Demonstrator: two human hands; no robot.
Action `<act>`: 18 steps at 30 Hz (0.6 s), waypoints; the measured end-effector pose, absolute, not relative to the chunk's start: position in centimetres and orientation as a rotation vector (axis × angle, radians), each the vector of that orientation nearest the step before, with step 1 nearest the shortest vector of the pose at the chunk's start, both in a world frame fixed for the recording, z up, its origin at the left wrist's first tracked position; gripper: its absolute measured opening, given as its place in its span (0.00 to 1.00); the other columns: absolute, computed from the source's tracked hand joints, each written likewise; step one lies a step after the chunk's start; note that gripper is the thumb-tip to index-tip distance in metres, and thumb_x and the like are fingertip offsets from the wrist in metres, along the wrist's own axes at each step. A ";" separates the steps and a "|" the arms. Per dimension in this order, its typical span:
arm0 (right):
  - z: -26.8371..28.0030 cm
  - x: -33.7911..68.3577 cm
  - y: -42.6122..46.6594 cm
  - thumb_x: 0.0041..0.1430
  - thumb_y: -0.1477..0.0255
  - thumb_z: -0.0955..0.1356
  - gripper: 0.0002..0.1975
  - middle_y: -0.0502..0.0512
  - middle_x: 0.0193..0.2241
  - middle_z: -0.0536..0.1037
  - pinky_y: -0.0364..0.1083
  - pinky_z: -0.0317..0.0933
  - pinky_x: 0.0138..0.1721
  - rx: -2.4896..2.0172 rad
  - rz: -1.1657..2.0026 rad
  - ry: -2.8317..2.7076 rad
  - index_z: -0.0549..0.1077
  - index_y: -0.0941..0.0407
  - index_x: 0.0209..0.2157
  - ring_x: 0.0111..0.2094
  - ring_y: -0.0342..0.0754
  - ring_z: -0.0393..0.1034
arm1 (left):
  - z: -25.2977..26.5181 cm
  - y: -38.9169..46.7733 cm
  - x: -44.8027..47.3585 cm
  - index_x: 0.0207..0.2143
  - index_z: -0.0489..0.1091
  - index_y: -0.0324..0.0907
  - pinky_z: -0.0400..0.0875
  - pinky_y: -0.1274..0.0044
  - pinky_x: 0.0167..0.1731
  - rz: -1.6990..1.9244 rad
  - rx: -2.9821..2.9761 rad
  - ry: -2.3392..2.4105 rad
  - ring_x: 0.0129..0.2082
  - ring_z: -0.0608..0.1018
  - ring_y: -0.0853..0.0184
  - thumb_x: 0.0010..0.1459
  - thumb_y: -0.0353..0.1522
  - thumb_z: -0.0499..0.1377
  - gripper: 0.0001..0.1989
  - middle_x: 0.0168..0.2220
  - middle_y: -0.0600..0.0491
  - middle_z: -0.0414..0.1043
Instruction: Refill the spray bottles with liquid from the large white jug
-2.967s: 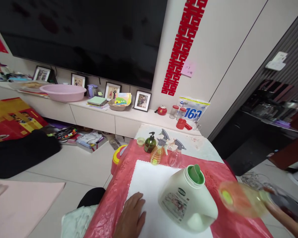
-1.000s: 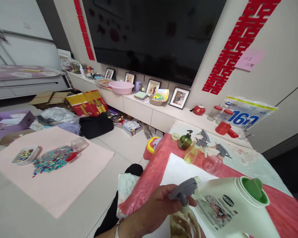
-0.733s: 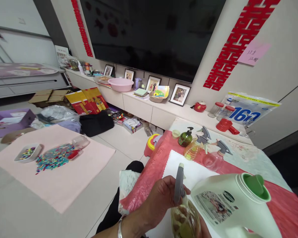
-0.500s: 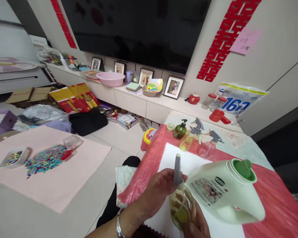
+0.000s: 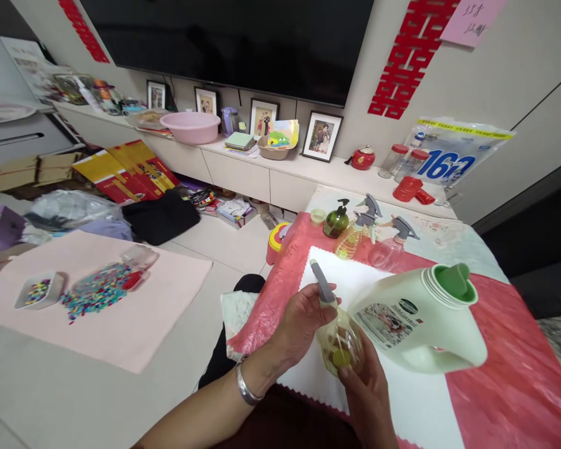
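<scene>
One yellow-tinted clear spray bottle [image 5: 339, 343], its top leaning leftward, was held over the white scalloped mat [image 5: 418, 402]. The left hand [image 5: 297, 327] (a silver bracelet [image 5: 247, 383] circled that wrist) had its fingers closed around the neck, right below the grey trigger head [image 5: 324, 284]. The right hand [image 5: 373, 393] had its fingers curled firmly about the lower body, thumb on the near side. Just right of the right fingers stood a pale green detergent jug [image 5: 416, 337] with a green spout [image 5: 457, 284]. Beyond the fingers, a dark green pump bottle [image 5: 336, 222], a yellow spray bottle [image 5: 348, 242] and a pink spray bottle [image 5: 386, 254] stood upright on the red-covered bench [image 5: 518, 365]. Well left of the left fingers, colourful beads [image 5: 96, 296] lay scattered on a pink floor mat [image 5: 149, 318].
</scene>
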State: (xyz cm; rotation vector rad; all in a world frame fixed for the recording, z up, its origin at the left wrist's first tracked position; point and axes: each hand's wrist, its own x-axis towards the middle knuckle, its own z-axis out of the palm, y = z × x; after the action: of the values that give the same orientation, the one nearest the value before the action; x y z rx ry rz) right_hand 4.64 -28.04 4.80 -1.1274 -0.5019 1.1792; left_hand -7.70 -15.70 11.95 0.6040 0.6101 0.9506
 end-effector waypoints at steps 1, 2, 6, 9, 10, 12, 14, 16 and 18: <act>5.0 4.5 -28.0 0.51 0.61 0.81 0.47 0.61 0.64 0.62 0.51 0.66 0.59 -1.149 1.158 -0.512 0.61 0.50 0.67 0.64 0.60 0.60 | 11.9 -15.8 -7.6 0.45 0.79 0.41 0.68 0.68 0.52 0.947 0.607 0.618 0.46 0.80 0.60 0.40 0.36 0.80 0.28 0.40 0.51 0.81; 5.3 4.4 -27.9 0.51 0.61 0.81 0.47 0.61 0.64 0.62 0.50 0.66 0.59 -1.171 1.134 -0.517 0.60 0.50 0.67 0.64 0.59 0.60 | 12.0 -16.0 -7.6 0.48 0.79 0.42 0.67 0.66 0.54 0.946 0.613 0.622 0.49 0.79 0.59 0.42 0.37 0.79 0.29 0.43 0.49 0.82; 6.8 3.7 -27.5 0.51 0.61 0.81 0.47 0.60 0.65 0.62 0.49 0.66 0.58 -1.260 1.024 -0.523 0.59 0.53 0.67 0.64 0.58 0.60 | 12.1 -16.3 -7.6 0.49 0.79 0.43 0.61 0.63 0.61 0.953 0.626 0.616 0.54 0.78 0.57 0.48 0.42 0.76 0.26 0.48 0.47 0.82; 7.5 3.2 -27.4 0.50 0.58 0.80 0.48 0.62 0.64 0.62 0.51 0.67 0.58 -1.344 0.934 -0.562 0.60 0.55 0.67 0.63 0.60 0.60 | 12.1 -16.2 -7.6 0.44 0.80 0.42 0.63 0.63 0.58 0.985 0.608 0.635 0.50 0.80 0.56 0.45 0.40 0.77 0.24 0.45 0.46 0.83; 7.5 3.0 -27.4 0.50 0.58 0.80 0.48 0.62 0.64 0.62 0.51 0.67 0.58 -1.373 0.902 -0.586 0.60 0.55 0.67 0.64 0.60 0.60 | 12.1 -16.2 -7.5 0.42 0.80 0.42 0.64 0.64 0.57 0.996 0.595 0.647 0.49 0.80 0.57 0.44 0.39 0.78 0.23 0.44 0.47 0.83; 7.4 2.8 -27.5 0.51 0.58 0.80 0.48 0.61 0.65 0.60 0.50 0.67 0.59 -1.419 0.847 -0.636 0.59 0.54 0.68 0.64 0.59 0.59 | 12.0 -16.2 -7.4 0.40 0.80 0.42 0.66 0.66 0.54 1.012 0.564 0.664 0.47 0.81 0.58 0.42 0.38 0.79 0.22 0.42 0.48 0.84; 7.1 2.9 -27.6 0.51 0.58 0.80 0.50 0.59 0.66 0.58 0.51 0.66 0.60 -1.392 0.855 -0.647 0.57 0.52 0.69 0.65 0.59 0.58 | 12.1 -16.1 -7.3 0.38 0.79 0.42 0.66 0.68 0.53 1.026 0.537 0.662 0.46 0.81 0.60 0.40 0.37 0.80 0.23 0.40 0.49 0.84; 6.7 3.4 -27.7 0.53 0.55 0.80 0.50 0.57 0.68 0.56 0.53 0.65 0.61 -1.239 1.031 -0.552 0.55 0.46 0.71 0.66 0.60 0.56 | 12.2 -16.1 -7.5 0.38 0.79 0.42 0.67 0.70 0.52 1.038 0.521 0.646 0.45 0.80 0.62 0.39 0.37 0.80 0.23 0.40 0.50 0.84; 6.3 4.3 -27.9 0.57 0.46 0.75 0.46 0.58 0.67 0.57 0.60 0.66 0.59 -1.040 1.295 -0.416 0.57 0.45 0.70 0.65 0.64 0.57 | 12.5 -16.0 -7.7 0.39 0.80 0.42 0.67 0.70 0.50 1.031 0.532 0.619 0.45 0.80 0.62 0.39 0.38 0.80 0.24 0.40 0.50 0.84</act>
State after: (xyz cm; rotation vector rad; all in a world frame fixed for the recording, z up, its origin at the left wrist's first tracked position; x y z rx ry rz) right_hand 4.25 -27.85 6.31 -1.0402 -0.4163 1.2947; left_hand -7.69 -16.04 12.55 0.5323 0.6186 1.0308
